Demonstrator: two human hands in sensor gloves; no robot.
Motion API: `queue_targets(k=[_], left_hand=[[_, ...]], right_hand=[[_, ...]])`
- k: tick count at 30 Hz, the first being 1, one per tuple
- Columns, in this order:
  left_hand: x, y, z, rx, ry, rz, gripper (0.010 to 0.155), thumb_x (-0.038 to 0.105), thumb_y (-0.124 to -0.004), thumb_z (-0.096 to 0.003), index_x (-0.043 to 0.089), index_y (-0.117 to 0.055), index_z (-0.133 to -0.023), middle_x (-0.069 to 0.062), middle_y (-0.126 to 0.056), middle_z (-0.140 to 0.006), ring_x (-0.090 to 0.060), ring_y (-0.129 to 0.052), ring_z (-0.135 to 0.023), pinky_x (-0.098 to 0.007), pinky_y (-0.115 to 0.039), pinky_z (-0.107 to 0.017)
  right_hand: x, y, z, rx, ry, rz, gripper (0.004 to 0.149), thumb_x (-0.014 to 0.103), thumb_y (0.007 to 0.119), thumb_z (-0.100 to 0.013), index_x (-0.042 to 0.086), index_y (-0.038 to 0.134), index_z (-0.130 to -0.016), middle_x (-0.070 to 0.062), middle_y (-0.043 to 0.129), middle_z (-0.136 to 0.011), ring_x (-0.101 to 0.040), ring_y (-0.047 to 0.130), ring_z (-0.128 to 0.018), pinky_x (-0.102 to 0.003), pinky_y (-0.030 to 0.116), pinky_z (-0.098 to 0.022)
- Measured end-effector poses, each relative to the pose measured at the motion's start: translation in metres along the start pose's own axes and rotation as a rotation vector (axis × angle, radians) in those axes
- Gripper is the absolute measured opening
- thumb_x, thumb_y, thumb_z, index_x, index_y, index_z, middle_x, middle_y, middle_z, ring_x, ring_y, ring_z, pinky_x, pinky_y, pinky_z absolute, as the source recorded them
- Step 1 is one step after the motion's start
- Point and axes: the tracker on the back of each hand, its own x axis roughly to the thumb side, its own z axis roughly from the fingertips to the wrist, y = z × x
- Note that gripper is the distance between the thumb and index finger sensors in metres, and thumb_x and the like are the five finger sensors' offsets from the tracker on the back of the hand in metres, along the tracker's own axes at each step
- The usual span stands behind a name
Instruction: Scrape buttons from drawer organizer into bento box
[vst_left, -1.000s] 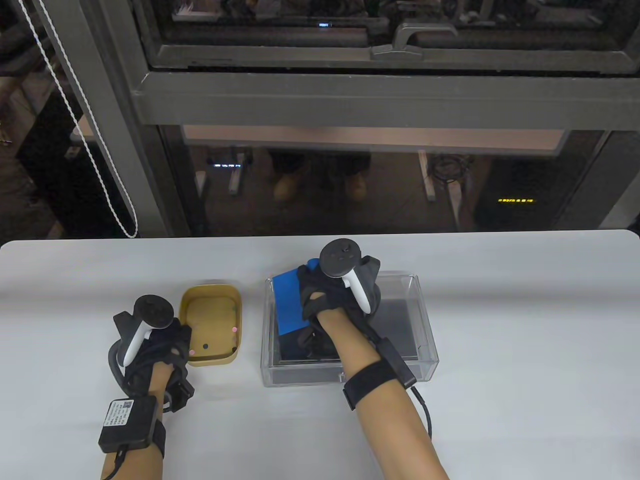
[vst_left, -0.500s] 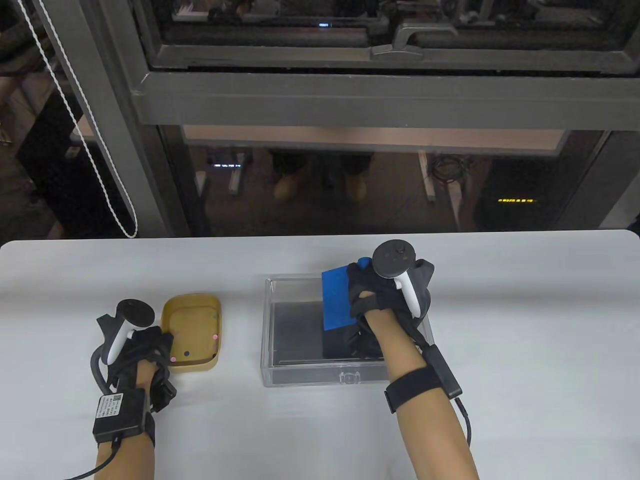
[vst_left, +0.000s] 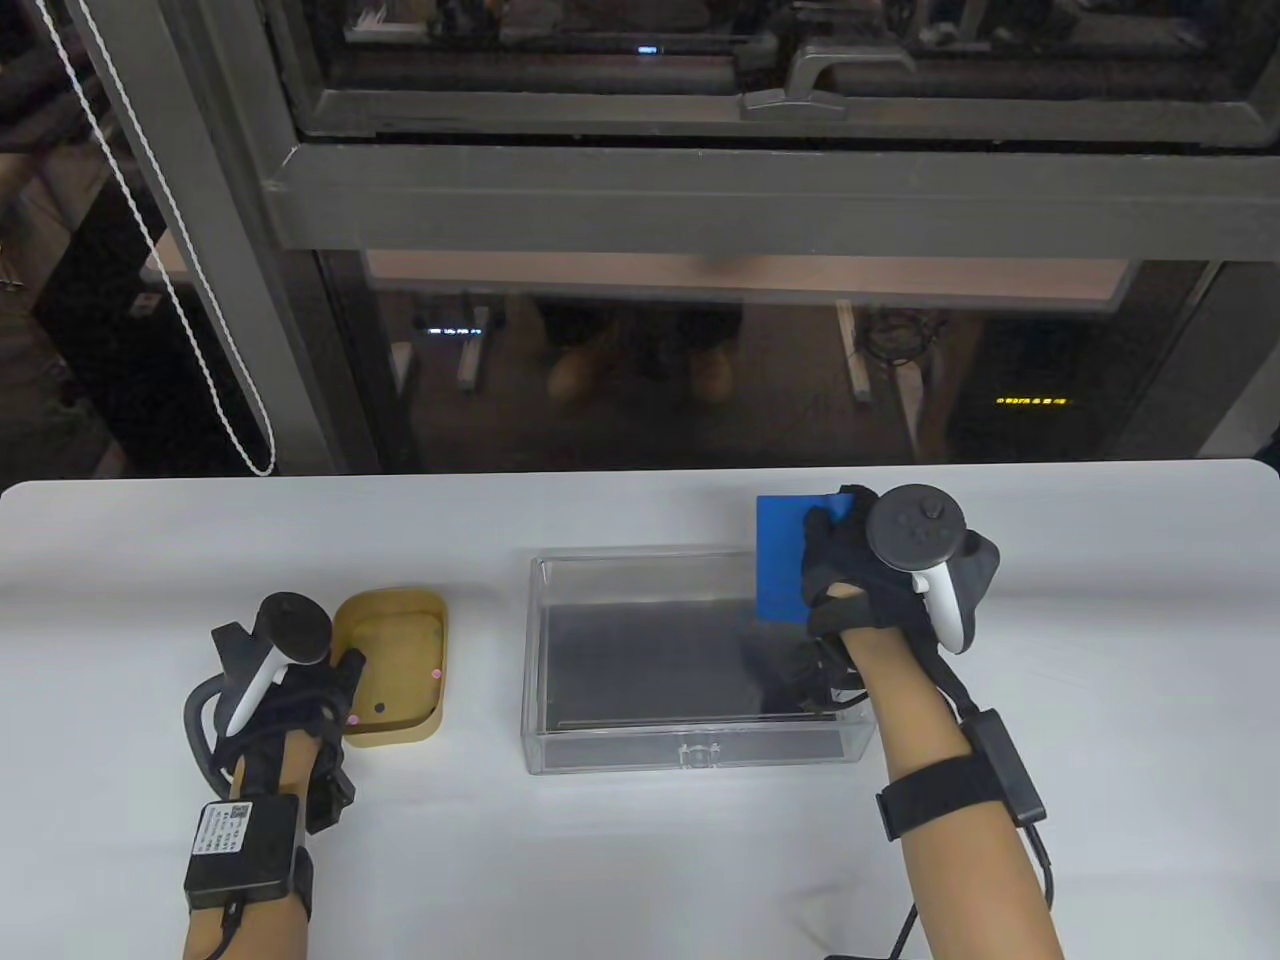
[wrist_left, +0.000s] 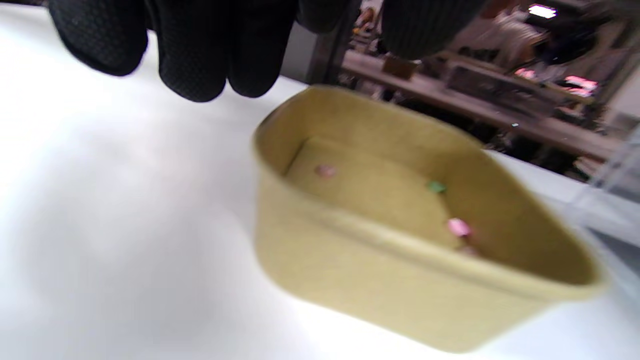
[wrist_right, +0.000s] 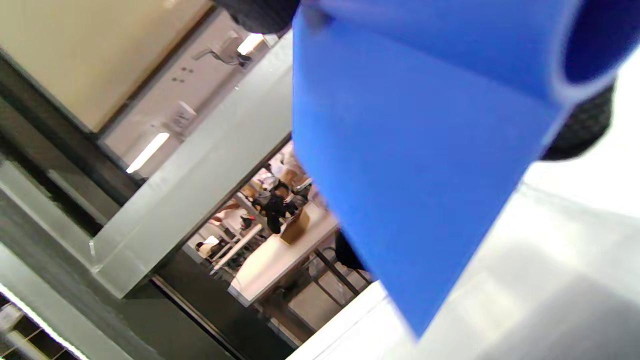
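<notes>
The table view looks down from above; the left wrist view shares the tan oval bento box closely; the right wrist view is tilted.

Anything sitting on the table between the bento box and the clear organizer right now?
No. In the table view, only a bare strip of white table separates the tan bento box from the clear drawer organizer; they stand apart.
</notes>
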Motion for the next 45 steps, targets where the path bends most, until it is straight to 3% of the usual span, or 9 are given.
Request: queue_targets(k=[9, 14, 22, 29, 45], left_hand=[[0.065, 0.018, 0.067, 0.106, -0.271, -0.082, 0.071, 0.053, -0.064, -0.0556, 0.021, -0.037, -0.114, -0.015, -0.055, -0.119, -0.044, -0.061, -0.106, -0.069, -0.060, -0.070], [0.094, 0.009, 0.102, 0.112, -0.402, -0.037, 0.074, 0.054, -0.063, -0.0558, 0.022, -0.033, -0.115, -0.015, -0.045, -0.122, -0.045, -0.052, -0.110, -0.072, -0.054, -0.072], [0.125, -0.017, 0.152, 0.065, -0.517, -0.167, 0.082, 0.062, -0.059, -0.0558, 0.028, -0.012, -0.114, -0.013, -0.011, -0.125, -0.047, -0.018, -0.113, -0.079, -0.027, -0.073], [0.133, -0.033, 0.171, -0.025, -0.535, -0.209, 0.084, 0.065, -0.056, -0.0559, 0.031, -0.002, -0.111, -0.012, 0.008, -0.119, -0.047, 0.001, -0.108, -0.079, -0.014, -0.069], [0.136, -0.065, 0.162, -0.100, -0.515, -0.254, 0.085, 0.066, -0.055, -0.0556, 0.032, 0.001, -0.109, -0.012, 0.011, -0.117, -0.047, 0.004, -0.106, -0.080, -0.012, -0.068]], right_hand=[[-0.009, -0.042, -0.002, -0.052, -0.136, 0.111, 0.068, 0.019, 0.071, -0.052, -0.005, 0.033, -0.103, -0.031, 0.063, -0.095, -0.064, 0.080, -0.078, -0.077, 0.072, -0.052], [-0.022, -0.049, -0.006, -0.054, -0.199, 0.254, 0.069, 0.019, 0.082, -0.048, 0.002, 0.044, -0.104, -0.023, 0.071, -0.098, -0.061, 0.081, -0.083, -0.074, 0.073, -0.055], [-0.062, -0.044, -0.015, -0.075, -0.253, 0.491, 0.068, 0.024, 0.093, -0.041, 0.015, 0.061, -0.100, -0.011, 0.083, -0.095, -0.055, 0.088, -0.082, -0.071, 0.079, -0.054], [-0.101, -0.034, -0.030, -0.052, -0.251, 0.656, 0.067, 0.025, 0.096, -0.038, 0.019, 0.065, -0.098, -0.006, 0.086, -0.092, -0.051, 0.091, -0.081, -0.068, 0.083, -0.053], [-0.191, 0.007, -0.053, 0.095, -0.208, 0.990, 0.067, 0.027, 0.098, -0.032, 0.019, 0.068, -0.092, -0.003, 0.088, -0.088, -0.047, 0.096, -0.076, -0.063, 0.089, -0.051]])
